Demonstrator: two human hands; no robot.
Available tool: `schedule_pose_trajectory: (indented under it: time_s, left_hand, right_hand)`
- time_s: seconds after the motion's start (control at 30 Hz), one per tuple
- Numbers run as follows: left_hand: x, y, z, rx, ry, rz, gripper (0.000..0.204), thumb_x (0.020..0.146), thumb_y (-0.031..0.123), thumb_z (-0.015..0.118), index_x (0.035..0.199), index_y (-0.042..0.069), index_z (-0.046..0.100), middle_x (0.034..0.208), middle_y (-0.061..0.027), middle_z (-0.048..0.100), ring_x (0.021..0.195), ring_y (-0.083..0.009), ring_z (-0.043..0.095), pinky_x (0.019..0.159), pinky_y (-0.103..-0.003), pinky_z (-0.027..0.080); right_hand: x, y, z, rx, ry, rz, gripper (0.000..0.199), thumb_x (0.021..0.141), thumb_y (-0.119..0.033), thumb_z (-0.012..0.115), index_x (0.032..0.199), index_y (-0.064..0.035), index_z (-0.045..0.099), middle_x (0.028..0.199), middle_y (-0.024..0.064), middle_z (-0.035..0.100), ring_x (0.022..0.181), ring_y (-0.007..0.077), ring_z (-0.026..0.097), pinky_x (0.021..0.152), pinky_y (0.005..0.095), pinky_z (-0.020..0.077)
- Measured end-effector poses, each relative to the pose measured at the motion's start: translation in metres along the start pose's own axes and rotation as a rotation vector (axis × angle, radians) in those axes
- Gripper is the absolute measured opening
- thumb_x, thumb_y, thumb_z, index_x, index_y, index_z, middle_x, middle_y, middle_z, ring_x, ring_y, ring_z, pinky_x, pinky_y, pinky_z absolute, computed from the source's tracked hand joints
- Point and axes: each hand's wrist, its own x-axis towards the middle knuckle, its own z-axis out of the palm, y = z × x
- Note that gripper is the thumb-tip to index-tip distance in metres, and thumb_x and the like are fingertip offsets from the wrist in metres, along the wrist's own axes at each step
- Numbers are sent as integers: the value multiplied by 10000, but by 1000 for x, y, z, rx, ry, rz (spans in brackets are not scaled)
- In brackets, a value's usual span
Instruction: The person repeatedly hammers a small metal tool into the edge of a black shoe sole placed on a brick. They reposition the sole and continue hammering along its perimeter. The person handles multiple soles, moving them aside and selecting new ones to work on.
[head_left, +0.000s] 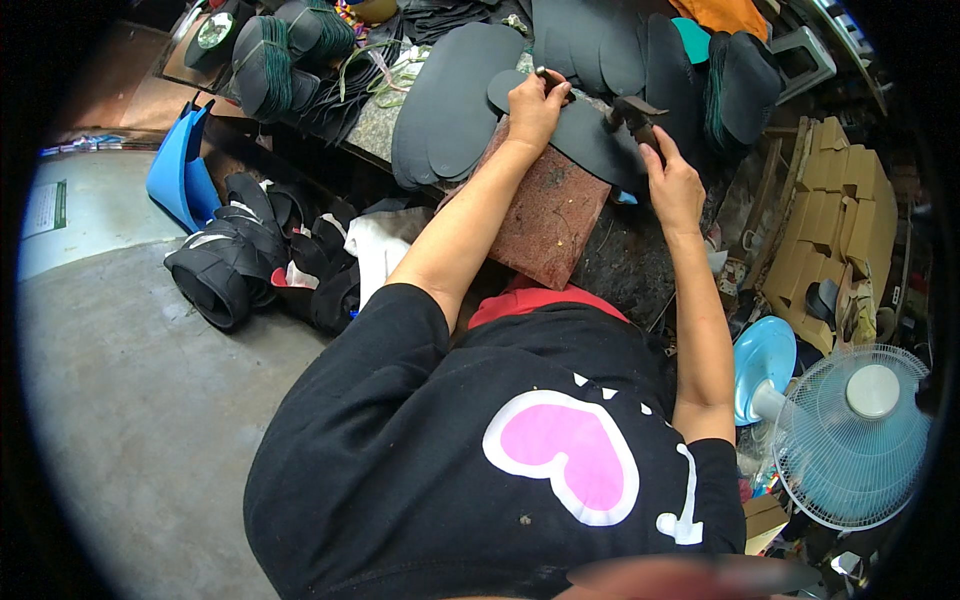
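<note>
My left hand (533,112) is closed around a short dark metal punch (543,73) over the black sole pieces; its lower end is hidden by my fingers. My right hand (676,188) grips a hammer (637,106) by its handle, the head raised to the right of the punch. Beneath both lies a dark sole piece (598,150), partly over a reddish-brown slab (550,225) in front of me. To the left, large black soles (455,90) overlap each other next to my left wrist.
Bundles of soles tied with green cord (265,65) stand at the far left, another bundle (742,90) at the far right. Black straps and shoe parts (235,255) lie left, beside a blue sheet (185,170). Cardboard pieces (835,210) and a fan (850,435) are at right.
</note>
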Motion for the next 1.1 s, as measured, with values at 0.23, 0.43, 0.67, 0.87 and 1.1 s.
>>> schedule_pose_trajectory:
  time_s: [0.23, 0.43, 0.67, 0.87, 1.1]
  left_hand:
    - [-3, 7, 6, 383, -23, 468, 136, 845, 122, 694, 881, 15, 617, 742, -173, 663, 688, -321, 665, 644, -352, 529]
    - [-5, 6, 9, 321, 82, 222, 143, 859, 95, 659, 940, -4, 593, 821, -179, 681, 679, -293, 682, 624, -354, 534]
    - [-4, 0, 9, -171, 4, -22, 91, 873, 75, 650, 906, -5, 624, 772, -94, 693, 697, -132, 686, 634, -279, 551]
    - [-3, 4, 9, 260, -51, 352, 147, 823, 124, 697, 889, 25, 611, 765, -161, 662, 714, -310, 663, 661, -366, 528]
    - [-10, 12, 22, 390, 14, 518, 135, 839, 113, 674, 892, 38, 575, 772, -162, 643, 729, -359, 634, 655, -418, 506]
  right_hand:
    - [6, -25, -21, 263, 260, -305, 328, 940, -369, 583, 1198, -169, 616, 947, 141, 696, 837, 312, 689, 650, 368, 526]
    - [0, 3, 5, 2, 10, -13, 412, 946, -430, 529, 1282, -196, 571, 1006, 191, 685, 947, 373, 655, 787, 439, 509]
    - [-3, 4, 3, -34, -76, 85, 435, 936, -456, 538, 1289, -206, 578, 1017, 194, 682, 957, 370, 656, 796, 433, 506]
    - [3, -26, -34, 338, 237, -246, 375, 923, -316, 641, 1211, -77, 624, 1021, 166, 695, 923, 285, 692, 773, 331, 517]
    - [0, -9, -7, 32, 82, 5, 368, 944, -410, 536, 1238, -195, 590, 1043, 159, 681, 898, 371, 664, 764, 442, 523]
